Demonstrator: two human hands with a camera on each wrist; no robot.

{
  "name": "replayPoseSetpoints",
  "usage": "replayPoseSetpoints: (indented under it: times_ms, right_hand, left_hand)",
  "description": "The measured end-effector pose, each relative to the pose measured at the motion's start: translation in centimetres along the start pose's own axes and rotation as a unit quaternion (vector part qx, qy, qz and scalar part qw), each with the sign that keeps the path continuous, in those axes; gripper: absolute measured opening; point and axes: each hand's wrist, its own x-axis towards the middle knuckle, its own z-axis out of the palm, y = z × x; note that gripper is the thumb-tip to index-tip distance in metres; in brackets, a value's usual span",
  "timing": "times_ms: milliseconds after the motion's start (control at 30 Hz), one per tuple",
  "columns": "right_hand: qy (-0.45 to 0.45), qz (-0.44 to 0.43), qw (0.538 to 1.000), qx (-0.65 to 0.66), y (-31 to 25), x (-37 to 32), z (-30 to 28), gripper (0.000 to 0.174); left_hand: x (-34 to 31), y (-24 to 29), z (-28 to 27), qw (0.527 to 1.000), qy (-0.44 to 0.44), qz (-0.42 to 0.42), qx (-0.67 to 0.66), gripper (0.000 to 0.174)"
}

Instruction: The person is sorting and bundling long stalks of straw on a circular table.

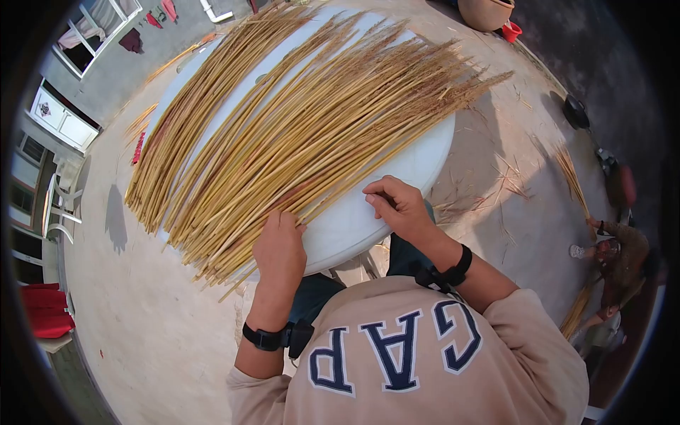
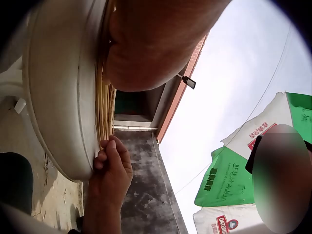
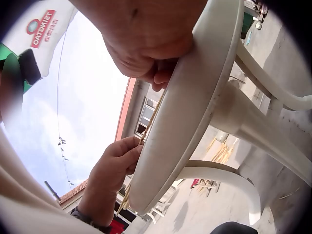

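Note:
Long dry stalks (image 1: 283, 156) with feathery tops lie in two layered groups across a round white table (image 1: 340, 241). At their near, cut ends, my left hand (image 1: 278, 248) has its fingers curled round a stalk at the edge of the pile; the right wrist view shows this hand (image 3: 109, 170) pinching beside a thin stalk (image 3: 155, 114). My right hand (image 1: 402, 209) is over the table's near right part, apart from the pile, fingers curled and thumb close to the index finger. No object shows in it. The left wrist view also shows this right hand (image 2: 111, 173) closed near the table rim.
Another person (image 1: 623, 262) is at the far right with more stalks (image 1: 572, 177). Loose bits of straw (image 1: 513, 180) lie on the ground right of the table. A clay pot (image 1: 485, 13) and a red container (image 1: 511, 31) stand at the top right. White chair (image 1: 62, 205) at left.

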Motion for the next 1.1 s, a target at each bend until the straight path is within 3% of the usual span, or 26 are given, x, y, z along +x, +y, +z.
replayPoseSetpoints:
  times_ms: [67, 100, 200, 233, 300, 333, 367, 433, 500, 600, 667, 700, 733, 767, 800, 833, 867, 900, 967, 1033, 1100]
  right_hand:
    - [0.000, -0.023, 1.000, -0.015, -0.1, 0.1, -0.1, 0.008]
    - [0.005, -0.018, 1.000, -0.011, -0.1, 0.0, 0.0, 0.008]
    - [0.010, -0.017, 0.999, -0.043, -0.1, 0.2, 0.2, 0.007]
    - [0.010, -0.019, 0.997, -0.068, 0.0, 0.3, 0.3, 0.007]
    - [0.010, -0.023, 0.996, -0.091, 0.3, 0.5, 0.5, 0.007]
    - [0.016, -0.037, 0.994, -0.106, 0.5, 0.6, 0.5, 0.007]
    - [0.022, -0.051, 0.991, -0.122, 0.7, 0.6, 0.6, 0.008]
    - [0.014, -0.041, 0.992, -0.121, 0.6, 0.6, 0.5, 0.009]
    - [0.006, -0.030, 0.992, -0.121, 0.3, 0.4, 0.1, 0.011]
    - [-0.075, 0.031, 0.997, -0.008, -1.2, 0.2, -0.3, 0.023]
    - [-0.125, 0.034, 0.971, 0.199, -2.2, -0.1, 0.3, 0.033]
    - [-0.125, 0.034, 0.971, 0.200, -2.3, -0.1, 0.4, 0.033]
    - [-0.098, 0.063, 0.951, 0.287, -2.4, 0.1, 0.6, 0.032]
    - [-0.069, 0.091, 0.922, 0.371, -2.4, 0.3, 0.5, 0.035]
    - [-0.068, 0.089, 0.922, 0.371, -2.2, 0.4, 0.3, 0.035]
    - [-0.020, 0.140, 0.885, 0.444, -1.6, 0.3, 0.0, 0.034]
    - [0.028, 0.188, 0.838, 0.512, -0.9, 0.2, -0.5, 0.036]
    - [0.032, 0.186, 0.837, 0.513, 0.0, 0.1, -1.1, 0.036]
    - [0.019, 0.184, 0.778, 0.601, 1.5, -0.5, -2.1, 0.034]
    - [0.047, 0.192, 0.768, 0.609, 1.0, -0.6, -2.1, 0.034]
    - [0.036, 0.194, 0.758, 0.622, 1.2, -0.5, -2.2, 0.033]
  left_hand:
    - [0.5, 0.1, -1.4, 0.998, -0.009, -0.055, 0.006, 0.015]
    - [0.7, -0.2, -2.2, 0.999, -0.015, -0.051, 0.008, 0.015]
    - [1.9, -1.5, -3.6, 0.994, 0.099, 0.027, -0.022, 0.008]
    - [1.8, -1.5, -3.8, 0.995, 0.098, 0.028, -0.019, 0.008]
    - [1.7, -1.3, -4.4, 0.957, 0.051, -0.162, -0.233, 0.006]
    - [2.0, -0.5, -5.5, 0.945, 0.010, -0.201, -0.258, 0.008]
    - [1.8, -0.4, -5.2, 0.945, 0.010, -0.200, -0.257, 0.008]
    - [1.5, -0.3, -4.6, 0.971, 0.085, -0.097, -0.203, 0.007]
    - [1.3, 0.7, -4.5, 0.972, 0.050, -0.094, -0.210, 0.006]
    - [1.1, 2.6, -3.5, 0.977, 0.000, -0.056, -0.207, 0.007]
    - [0.9, 4.1, -2.7, 0.980, -0.017, -0.023, -0.197, 0.008]
    - [0.9, 4.9, -2.3, 0.975, -0.080, 0.013, -0.206, 0.009]
    - [1.0, 5.2, -2.1, 0.965, -0.142, 0.051, -0.212, 0.011]
    - [1.1, 5.0, -1.7, 0.966, -0.141, 0.053, -0.211, 0.011]
    - [1.2, 4.9, -1.2, 0.961, -0.159, 0.056, -0.219, 0.011]
    - [1.3, 4.8, -1.0, 0.956, -0.178, 0.059, -0.227, 0.012]
    - [1.6, 4.5, -1.1, 0.955, -0.179, 0.062, -0.227, 0.012]
    - [2.1, 3.8, -1.8, 0.968, -0.140, 0.076, -0.193, 0.010]
    - [2.9, 2.1, -2.1, 0.986, -0.062, 0.076, -0.134, 0.009]
    - [3.3, 1.2, -1.9, 0.989, -0.089, 0.039, -0.115, 0.013]
    - [3.1, 1.3, -0.7, 0.990, -0.093, 0.077, -0.079, 0.013]
